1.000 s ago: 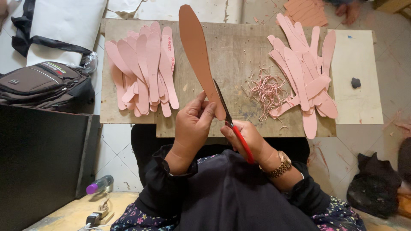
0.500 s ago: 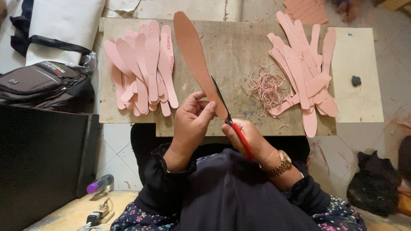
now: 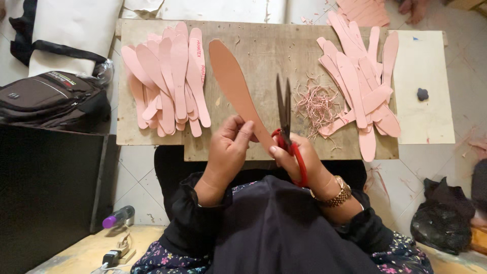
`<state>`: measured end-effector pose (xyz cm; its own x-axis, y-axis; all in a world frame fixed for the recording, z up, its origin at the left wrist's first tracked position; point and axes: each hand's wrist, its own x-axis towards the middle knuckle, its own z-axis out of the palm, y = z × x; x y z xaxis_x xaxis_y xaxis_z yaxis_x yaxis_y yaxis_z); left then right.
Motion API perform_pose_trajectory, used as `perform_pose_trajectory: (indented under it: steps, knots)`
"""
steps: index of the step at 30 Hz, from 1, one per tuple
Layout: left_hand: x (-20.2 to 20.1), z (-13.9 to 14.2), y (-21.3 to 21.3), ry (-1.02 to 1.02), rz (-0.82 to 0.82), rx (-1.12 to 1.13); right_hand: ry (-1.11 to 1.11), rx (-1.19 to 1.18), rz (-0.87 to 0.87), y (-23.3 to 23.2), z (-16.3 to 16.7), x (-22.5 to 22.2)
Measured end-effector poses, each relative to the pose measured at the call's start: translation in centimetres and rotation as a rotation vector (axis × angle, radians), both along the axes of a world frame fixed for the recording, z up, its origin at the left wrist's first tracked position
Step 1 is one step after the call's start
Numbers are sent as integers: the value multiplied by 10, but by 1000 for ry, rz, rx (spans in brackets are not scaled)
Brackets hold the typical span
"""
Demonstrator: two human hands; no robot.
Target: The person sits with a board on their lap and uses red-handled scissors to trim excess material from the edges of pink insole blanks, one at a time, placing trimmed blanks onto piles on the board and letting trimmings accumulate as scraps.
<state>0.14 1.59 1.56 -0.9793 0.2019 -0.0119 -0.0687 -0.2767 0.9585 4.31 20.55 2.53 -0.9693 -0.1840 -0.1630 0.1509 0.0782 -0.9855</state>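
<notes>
Left grip: your left hand is clamped on the lower end of the long tan sole-shaped leather piece, held slanting over the wooden bench.
Right grip: your right hand is closed through the red handles of the dark-bladed scissors.
Blades: slightly parted, just beside the piece's right edge.
Change: the scissors have swung off the piece to point straight up; the piece leans further left.
Piles: pink cut-outs at left, more at right.
</notes>
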Motion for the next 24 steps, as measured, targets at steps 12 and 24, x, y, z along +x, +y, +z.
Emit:
perform_pose_trajectory:
  steps: [12, 24]
  knots:
    - [-9, 1, -24, -93, -100, 145, 37, 185, 301, 2, 9, 1]
    - [-6, -10, -20, -77, -56, 98, -70, 280, 279, -4, 10, 1]
